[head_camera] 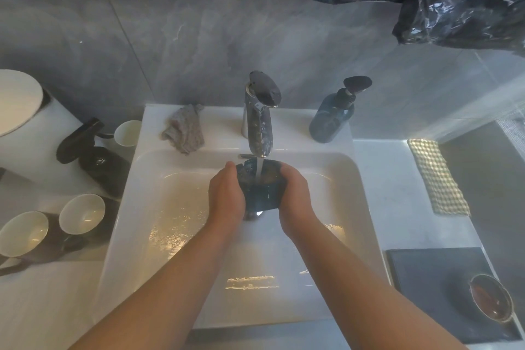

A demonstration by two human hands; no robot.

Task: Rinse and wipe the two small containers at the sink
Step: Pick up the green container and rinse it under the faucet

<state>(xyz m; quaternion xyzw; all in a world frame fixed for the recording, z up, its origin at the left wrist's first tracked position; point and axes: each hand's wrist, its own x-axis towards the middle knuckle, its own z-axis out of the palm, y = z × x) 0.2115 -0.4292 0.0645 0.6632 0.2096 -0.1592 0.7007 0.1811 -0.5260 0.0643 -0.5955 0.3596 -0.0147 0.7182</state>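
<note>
Dark blue container (261, 197) under tap (260, 122) stream, over back-middle of sink (221, 122). Left hand (227, 193) and right hand (294, 196) wrap its sides, grip clamped. Likely glass: stiff, wet, slippery, breakable. Hold sides low. Grey cloth (184, 129) on sink's back-left edge.

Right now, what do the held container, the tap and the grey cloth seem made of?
The container is dark blue, glossy and see-through: glass or plastic, I cannot tell which. The tap looks like polished metal, with mirror-like reflections. The grey cloth is soft woven fabric, lying in crumpled folds.
</note>
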